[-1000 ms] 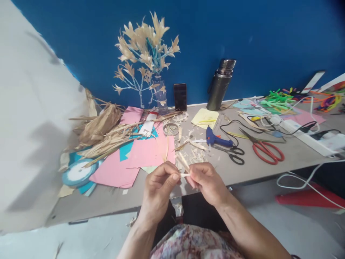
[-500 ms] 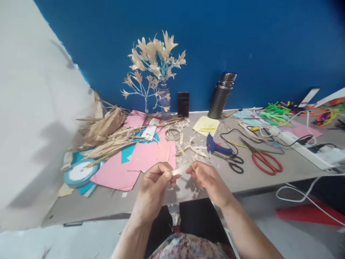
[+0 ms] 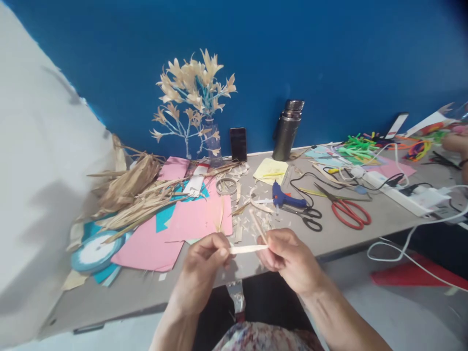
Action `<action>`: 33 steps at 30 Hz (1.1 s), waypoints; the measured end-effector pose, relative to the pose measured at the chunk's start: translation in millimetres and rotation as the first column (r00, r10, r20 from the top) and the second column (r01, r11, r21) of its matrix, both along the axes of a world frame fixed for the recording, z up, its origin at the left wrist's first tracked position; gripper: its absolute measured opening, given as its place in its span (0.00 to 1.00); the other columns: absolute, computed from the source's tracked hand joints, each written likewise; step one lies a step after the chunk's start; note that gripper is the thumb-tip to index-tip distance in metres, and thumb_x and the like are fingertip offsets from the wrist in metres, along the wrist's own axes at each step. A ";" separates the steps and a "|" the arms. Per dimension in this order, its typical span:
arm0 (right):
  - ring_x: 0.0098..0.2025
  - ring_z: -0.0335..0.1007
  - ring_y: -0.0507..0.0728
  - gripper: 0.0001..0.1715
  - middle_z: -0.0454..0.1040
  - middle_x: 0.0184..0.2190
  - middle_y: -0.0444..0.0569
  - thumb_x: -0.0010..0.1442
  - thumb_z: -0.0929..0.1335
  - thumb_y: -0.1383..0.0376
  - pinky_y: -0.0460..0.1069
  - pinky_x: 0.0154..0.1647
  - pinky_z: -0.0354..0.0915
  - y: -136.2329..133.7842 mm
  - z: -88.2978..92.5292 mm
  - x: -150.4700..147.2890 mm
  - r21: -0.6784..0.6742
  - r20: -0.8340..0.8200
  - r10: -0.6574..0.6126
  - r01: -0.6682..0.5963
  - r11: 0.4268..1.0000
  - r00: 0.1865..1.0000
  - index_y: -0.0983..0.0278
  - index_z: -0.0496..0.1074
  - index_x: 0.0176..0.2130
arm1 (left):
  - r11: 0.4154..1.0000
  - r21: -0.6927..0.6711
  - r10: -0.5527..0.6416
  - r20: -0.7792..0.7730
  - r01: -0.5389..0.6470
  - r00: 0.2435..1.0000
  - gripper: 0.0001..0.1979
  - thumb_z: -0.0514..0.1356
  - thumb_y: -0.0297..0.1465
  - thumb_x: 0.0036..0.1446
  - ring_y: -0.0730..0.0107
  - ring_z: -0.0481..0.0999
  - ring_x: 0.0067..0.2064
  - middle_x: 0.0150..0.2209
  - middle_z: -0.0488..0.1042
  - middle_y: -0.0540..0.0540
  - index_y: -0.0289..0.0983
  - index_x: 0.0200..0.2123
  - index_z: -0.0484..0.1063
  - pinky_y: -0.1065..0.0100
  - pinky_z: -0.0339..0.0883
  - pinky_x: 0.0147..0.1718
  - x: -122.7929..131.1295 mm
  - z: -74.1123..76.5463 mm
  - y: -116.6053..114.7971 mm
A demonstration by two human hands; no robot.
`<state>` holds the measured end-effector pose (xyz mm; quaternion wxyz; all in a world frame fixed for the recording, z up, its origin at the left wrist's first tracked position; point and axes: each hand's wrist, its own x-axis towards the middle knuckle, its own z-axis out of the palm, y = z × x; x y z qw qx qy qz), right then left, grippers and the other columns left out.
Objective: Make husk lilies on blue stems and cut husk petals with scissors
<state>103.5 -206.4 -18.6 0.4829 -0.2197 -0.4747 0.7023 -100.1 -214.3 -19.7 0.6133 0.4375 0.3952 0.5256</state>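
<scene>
Left hand (image 3: 205, 258) and right hand (image 3: 287, 256) hold a pale strip (image 3: 247, 249)

The pale strip is in the lower middle of the frame and lies nearly flat from hand to hand. The left fingers are pinched together on one end. The right fingers are pinched on the other end, and a thin piece (image 3: 257, 223) pokes up from them, leaning left.

Behind the hands is the desk (image 3: 331, 240). Little bits (image 3: 238, 233) are scattered on it in the middle. Pink paper (image 3: 199, 218) lies left of the middle, near dry leaves (image 3: 127, 186) and a blue roll (image 3: 97, 254) at the left. Right of the middle are a blue glue gun (image 3: 288, 199), black scissors (image 3: 312, 223) and red scissors (image 3: 350, 213). Pale flowers (image 3: 197, 80), a phone (image 3: 238, 145) and a flask (image 3: 287, 134) stand at the back. Another person's hand (image 3: 456, 143) shows at the far right edge.
</scene>
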 end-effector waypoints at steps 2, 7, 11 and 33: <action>0.17 0.42 0.48 0.31 0.50 0.15 0.38 0.61 0.71 0.50 0.44 0.17 0.44 9.0 13.1 33.2 -0.037 -0.129 -0.028 0.023 0.999 0.991 0.64 0.61 0.18 | 0.989 -0.067 0.130 -0.026 -0.132 0.991 0.16 0.71 0.39 0.47 0.72 0.67 0.27 0.24 0.67 0.51 0.36 0.22 0.68 0.69 0.63 0.30 -19.5 1.0 3.9; 0.21 0.53 0.48 0.13 0.63 0.23 0.43 0.55 0.74 0.58 0.43 0.18 0.51 81.8 30.0 138.3 0.043 0.236 -0.556 0.563 0.826 0.797 0.65 0.72 0.28 | 0.946 -0.127 0.297 -0.026 -0.298 0.955 0.20 0.72 0.41 0.44 0.72 0.69 0.29 0.24 0.66 0.53 0.36 0.21 0.66 0.70 0.67 0.32 -38.2 6.1 10.5; 0.21 0.57 0.50 0.05 0.67 0.22 0.47 0.54 0.70 0.67 0.44 0.19 0.55 160.7 24.2 181.8 0.205 0.659 -0.626 0.701 0.683 0.417 0.67 0.72 0.28 | 0.988 -0.105 0.107 -0.066 -0.114 0.992 0.18 0.67 0.43 0.51 0.71 0.67 0.28 0.21 0.66 0.51 0.37 0.22 0.67 0.72 0.62 0.30 -14.6 14.7 18.3; 0.22 0.59 0.50 0.17 0.69 0.20 0.43 0.58 0.71 0.55 0.45 0.21 0.51 139.9 29.3 26.3 0.388 0.638 -0.171 -0.121 0.913 0.751 0.67 0.80 0.30 | 0.994 0.036 -0.097 -0.080 0.100 0.992 0.13 0.70 0.34 0.47 0.78 0.64 0.23 0.20 0.66 0.54 0.35 0.22 0.69 0.71 0.62 0.28 -7.5 52.6 140.4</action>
